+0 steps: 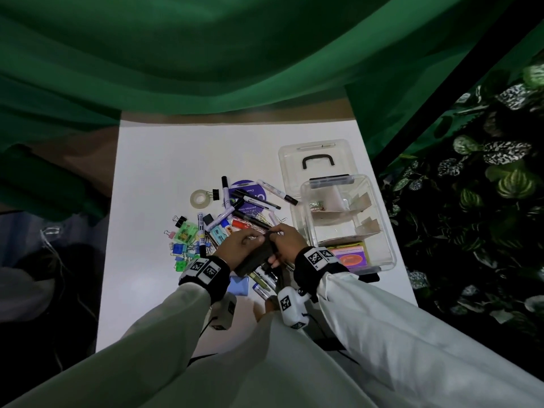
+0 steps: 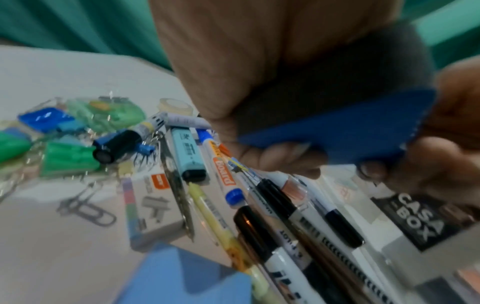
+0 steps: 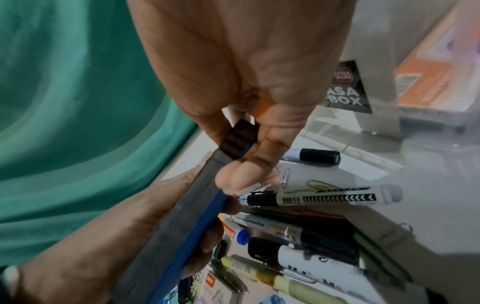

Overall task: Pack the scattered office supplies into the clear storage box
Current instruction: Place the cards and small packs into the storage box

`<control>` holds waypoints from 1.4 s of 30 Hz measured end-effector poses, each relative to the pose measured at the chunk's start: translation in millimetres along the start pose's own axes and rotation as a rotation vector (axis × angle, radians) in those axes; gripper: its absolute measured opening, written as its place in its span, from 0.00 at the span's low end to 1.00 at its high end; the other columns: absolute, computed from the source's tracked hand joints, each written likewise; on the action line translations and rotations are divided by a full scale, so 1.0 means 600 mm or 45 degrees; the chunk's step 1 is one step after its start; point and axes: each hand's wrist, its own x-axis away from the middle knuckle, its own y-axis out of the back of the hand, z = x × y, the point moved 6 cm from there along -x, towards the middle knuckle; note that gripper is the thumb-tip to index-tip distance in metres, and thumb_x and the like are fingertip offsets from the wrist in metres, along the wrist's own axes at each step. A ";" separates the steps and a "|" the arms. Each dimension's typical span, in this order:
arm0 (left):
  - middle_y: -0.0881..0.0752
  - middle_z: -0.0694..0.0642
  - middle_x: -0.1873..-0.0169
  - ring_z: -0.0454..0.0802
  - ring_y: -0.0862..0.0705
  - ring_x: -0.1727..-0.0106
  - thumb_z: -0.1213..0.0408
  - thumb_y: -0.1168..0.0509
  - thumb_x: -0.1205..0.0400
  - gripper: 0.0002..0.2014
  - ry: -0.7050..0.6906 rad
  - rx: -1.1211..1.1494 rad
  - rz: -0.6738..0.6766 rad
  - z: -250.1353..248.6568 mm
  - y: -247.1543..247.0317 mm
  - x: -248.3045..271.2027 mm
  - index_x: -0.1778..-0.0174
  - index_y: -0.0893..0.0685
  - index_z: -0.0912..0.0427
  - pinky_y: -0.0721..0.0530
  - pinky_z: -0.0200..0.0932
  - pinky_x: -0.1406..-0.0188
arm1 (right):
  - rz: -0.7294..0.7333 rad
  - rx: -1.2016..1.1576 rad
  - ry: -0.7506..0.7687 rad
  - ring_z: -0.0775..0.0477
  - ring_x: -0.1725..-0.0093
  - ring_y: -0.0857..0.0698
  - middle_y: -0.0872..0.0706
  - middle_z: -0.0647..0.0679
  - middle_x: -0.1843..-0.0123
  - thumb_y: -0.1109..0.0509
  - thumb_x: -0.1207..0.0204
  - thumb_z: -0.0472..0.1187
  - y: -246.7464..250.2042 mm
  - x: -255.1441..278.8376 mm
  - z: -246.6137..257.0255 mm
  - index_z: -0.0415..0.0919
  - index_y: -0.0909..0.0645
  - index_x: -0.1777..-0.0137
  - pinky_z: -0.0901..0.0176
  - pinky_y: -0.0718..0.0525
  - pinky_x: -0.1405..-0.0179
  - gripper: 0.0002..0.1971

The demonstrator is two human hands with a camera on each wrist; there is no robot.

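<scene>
While gripped, eraser (image 1: 255, 257) between both hands.

Green fabric (image 1: 176, 54) drapes across the top of the view, above the white table (image 1: 153, 160). At the right stands dark leafy foliage (image 1: 485, 201) (some leaves patterned white), beside a black pole (image 1: 441, 92).

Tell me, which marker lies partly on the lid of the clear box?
The white marker with the black cap: its capped end rests on the lid edge. The other markers stay in the pile, off the lid.
</scene>
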 end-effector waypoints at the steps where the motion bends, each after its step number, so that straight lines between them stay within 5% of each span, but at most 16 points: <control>1: 0.13 0.54 0.56 0.52 0.16 0.55 0.58 0.39 0.15 0.07 0.005 -0.013 -0.027 0.002 0.003 -0.002 0.55 0.16 0.50 0.23 0.44 0.52 | -0.006 0.001 -0.004 0.40 0.78 0.17 0.14 0.35 0.69 0.43 0.18 0.37 0.002 0.002 -0.002 0.41 0.24 0.42 0.49 0.14 0.74 0.09; 4: 0.15 0.56 0.58 0.54 0.18 0.57 0.62 0.43 0.14 0.11 0.048 -0.074 -0.110 0.010 0.012 0.000 0.60 0.17 0.53 0.26 0.44 0.54 | -0.014 -0.013 0.024 0.40 0.78 0.18 0.12 0.35 0.67 0.44 0.18 0.36 0.005 0.009 -0.001 0.44 0.22 0.44 0.54 0.16 0.78 0.10; 8: 0.12 0.56 0.53 0.49 0.13 0.56 0.49 0.40 0.15 0.14 0.084 0.175 0.042 -0.012 0.008 0.021 0.44 0.16 0.53 0.19 0.39 0.59 | -0.081 -0.079 0.027 0.41 0.80 0.19 0.15 0.36 0.72 0.45 0.18 0.37 0.016 0.008 -0.004 0.44 0.21 0.49 0.53 0.18 0.78 0.11; 12: 0.11 0.62 0.53 0.52 0.12 0.61 0.60 0.36 0.16 0.06 0.140 0.262 0.059 -0.006 0.018 0.033 0.49 0.15 0.54 0.16 0.40 0.66 | 0.135 -0.087 0.056 0.42 0.72 0.13 0.12 0.38 0.60 0.38 0.14 0.46 0.007 0.023 -0.002 0.39 0.24 0.37 0.50 0.09 0.67 0.13; 14: 0.12 0.62 0.52 0.54 0.13 0.61 0.65 0.40 0.15 0.09 0.168 0.213 -0.033 0.005 0.035 0.032 0.53 0.13 0.56 0.15 0.44 0.63 | 0.275 0.128 0.164 0.43 0.61 0.10 0.13 0.41 0.48 0.30 0.20 0.49 0.004 0.036 0.006 0.41 0.29 0.30 0.57 0.09 0.60 0.23; 16: 0.12 0.63 0.51 0.55 0.13 0.61 0.69 0.42 0.15 0.11 0.204 0.121 -0.066 0.007 0.042 0.033 0.54 0.13 0.60 0.13 0.45 0.61 | 0.246 0.701 0.400 0.42 0.49 0.12 0.16 0.43 0.43 0.25 0.25 0.49 0.008 0.046 0.020 0.46 0.29 0.28 0.54 0.14 0.50 0.27; 19: 0.14 0.67 0.58 0.52 0.13 0.73 0.74 0.42 0.16 0.08 0.285 0.188 -0.003 0.004 0.034 0.038 0.53 0.17 0.68 0.16 0.38 0.77 | 0.043 1.202 0.671 0.37 0.46 0.18 0.26 0.43 0.45 0.28 0.22 0.47 0.016 0.067 0.047 0.48 0.23 0.32 0.52 0.18 0.48 0.19; 23: 0.15 0.65 0.54 0.58 0.16 0.59 0.73 0.41 0.17 0.09 0.223 0.016 -0.081 0.004 0.045 0.023 0.58 0.19 0.57 0.15 0.50 0.56 | 0.056 1.293 0.818 0.42 0.46 0.20 0.22 0.43 0.43 0.31 0.20 0.48 0.056 0.110 0.081 0.45 0.21 0.39 0.48 0.19 0.51 0.13; 25: 0.14 0.65 0.56 0.58 0.16 0.65 0.67 0.44 0.15 0.08 0.189 -0.027 -0.102 -0.017 0.043 0.021 0.49 0.19 0.59 0.18 0.46 0.67 | 0.069 1.190 0.843 0.46 0.50 0.18 0.18 0.48 0.47 0.34 0.18 0.47 0.104 0.141 0.093 0.49 0.23 0.40 0.52 0.21 0.53 0.09; 27: 0.13 0.62 0.58 0.55 0.15 0.68 0.62 0.44 0.13 0.09 0.106 0.115 -0.101 -0.053 0.029 0.017 0.46 0.19 0.58 0.20 0.43 0.72 | 0.006 1.121 0.851 0.51 0.47 0.18 0.16 0.54 0.43 0.34 0.18 0.47 0.168 0.176 0.097 0.56 0.26 0.34 0.55 0.20 0.50 0.13; 30: 0.14 0.55 0.60 0.51 0.15 0.65 0.63 0.40 0.16 0.06 -0.097 0.221 -0.071 -0.133 -0.003 0.017 0.47 0.18 0.52 0.15 0.46 0.67 | -0.129 1.080 0.853 0.54 0.43 0.20 0.18 0.53 0.40 0.31 0.19 0.40 0.271 0.204 0.076 0.53 0.24 0.32 0.59 0.23 0.43 0.17; 35: 0.17 0.52 0.59 0.52 0.16 0.59 0.61 0.32 0.19 0.11 -0.372 -0.344 0.091 -0.211 -0.106 0.007 0.42 0.19 0.49 0.20 0.43 0.59 | -0.106 1.310 0.633 0.41 0.40 0.19 0.19 0.46 0.43 0.31 0.22 0.35 0.322 0.161 -0.008 0.47 0.21 0.35 0.50 0.22 0.40 0.17; 37: 0.20 0.51 0.63 0.51 0.18 0.61 0.65 0.33 0.20 0.13 -0.376 -0.358 0.040 -0.210 -0.121 0.002 0.40 0.21 0.52 0.25 0.41 0.61 | -0.047 1.375 0.541 0.39 0.35 0.21 0.19 0.44 0.37 0.35 0.19 0.35 0.301 0.140 -0.035 0.45 0.24 0.28 0.52 0.25 0.36 0.19; 40: 0.17 0.51 0.64 0.49 0.15 0.64 0.70 0.39 0.18 0.15 -0.298 -0.044 -0.039 -0.186 -0.101 -0.002 0.38 0.28 0.51 0.16 0.46 0.65 | -0.047 1.436 0.449 0.38 0.28 0.26 0.25 0.43 0.28 0.42 0.15 0.38 0.284 0.120 -0.051 0.48 0.33 0.20 0.53 0.28 0.31 0.23; 42: 0.17 0.54 0.60 0.51 0.14 0.62 0.72 0.43 0.16 0.14 -0.235 -0.101 -0.127 -0.153 -0.069 -0.014 0.38 0.29 0.51 0.13 0.48 0.66 | -0.098 1.553 0.376 0.37 0.28 0.27 0.27 0.41 0.27 0.42 0.14 0.43 0.282 0.117 -0.051 0.47 0.36 0.19 0.51 0.27 0.33 0.23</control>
